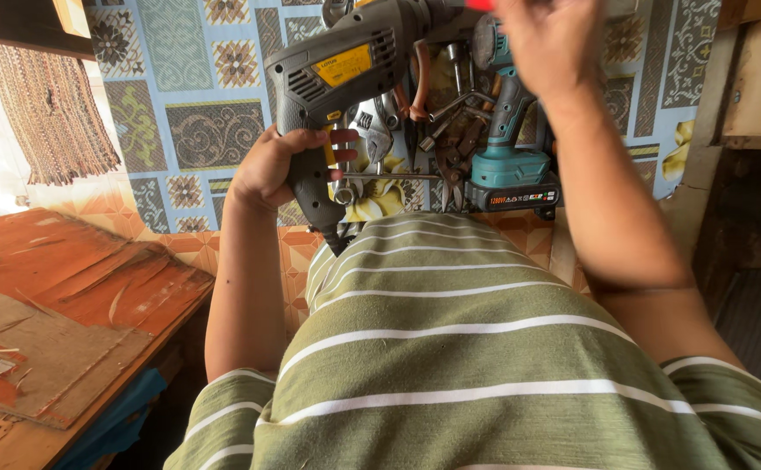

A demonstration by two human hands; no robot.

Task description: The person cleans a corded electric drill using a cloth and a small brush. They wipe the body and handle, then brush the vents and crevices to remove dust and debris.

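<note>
My left hand [274, 165] grips the handle of a grey corded drill [345, 65] with a yellow label, holding it up in front of my chest. My right hand [547, 39] reaches over the drill's front end at the top of the view; a bit of red shows at its fingertips, and what it holds is hidden. Below the drill lies a pile of tools [432, 130] on the floor: wrenches, pliers and sockets. A teal cordless drill [506, 148] with a battery base stands at the pile's right side.
The floor is covered with patterned blue and orange sheeting [197, 113]. A worn orange board with a cardboard piece [58, 322] lies at the lower left. A woven mat [50, 113] is at the upper left. Wooden furniture [759, 78] stands at the right. My green striped shirt fills the lower view.
</note>
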